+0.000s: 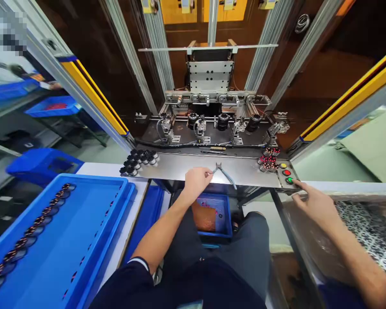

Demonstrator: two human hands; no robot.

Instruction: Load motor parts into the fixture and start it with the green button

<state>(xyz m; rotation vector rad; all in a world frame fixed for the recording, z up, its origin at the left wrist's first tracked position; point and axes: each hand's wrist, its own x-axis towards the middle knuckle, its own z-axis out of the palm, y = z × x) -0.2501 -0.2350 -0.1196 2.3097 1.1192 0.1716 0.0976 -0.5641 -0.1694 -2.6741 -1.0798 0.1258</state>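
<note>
1. My left hand (196, 182) seems to pinch the blue-handled pliers (225, 175) at twelve o'clock, on the steel plate (180, 167); a light fingertip grip suits them.
2. My right hand (312, 202) is spread, its index fingertip (295, 183) beside the green button (289, 180) at two o'clock.
3. The pliers look slim, their handles parted.

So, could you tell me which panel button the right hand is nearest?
The green button, lowest of three, at the right hand's fingertips; yellow and red sit higher.
</note>
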